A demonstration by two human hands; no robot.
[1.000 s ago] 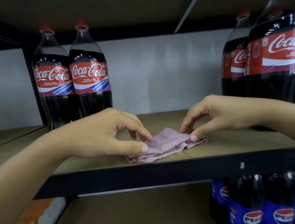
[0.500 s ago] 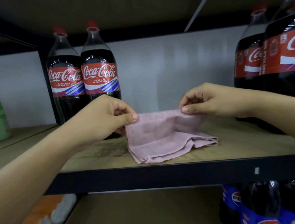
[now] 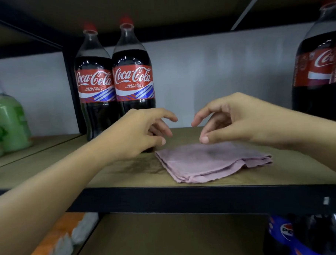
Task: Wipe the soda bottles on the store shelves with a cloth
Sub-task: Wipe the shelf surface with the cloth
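Both hands have let go of the pink cloth [image 3: 209, 162] since half a second ago, when they were pinching its top edge and holding it up. Now the cloth lies flat and folded on the wooden shelf [image 3: 127, 179], near the front edge, with its layers showing on the right side.

The left hand [image 3: 138, 132] hovers just to the left of the cloth. Its fingers are loose and a little bent, and it holds nothing. The right hand [image 3: 232, 120] hangs just above the back of the cloth. Its fingers are bent too, but they grip nothing. The thumb tip looks very close to the cloth, and I cannot tell if it touches.

Two Coca-Cola bottles [image 3: 114, 85] stand side by side at the back left of the shelf, behind the left hand. More cola bottles [image 3: 322, 72] stand at the far right. Green bottles [image 3: 7, 119] sit on the next shelf over to the left. Pepsi bottles [image 3: 295, 235] show on the shelf below.

I think the wiping is not going on right now, since nobody holds the cloth and no bottle is in a hand. The cloth looks folded and ready. I cannot tell if any bottle is clean yet. What seems left is to pick up the cloth, take a bottle, and rub it.
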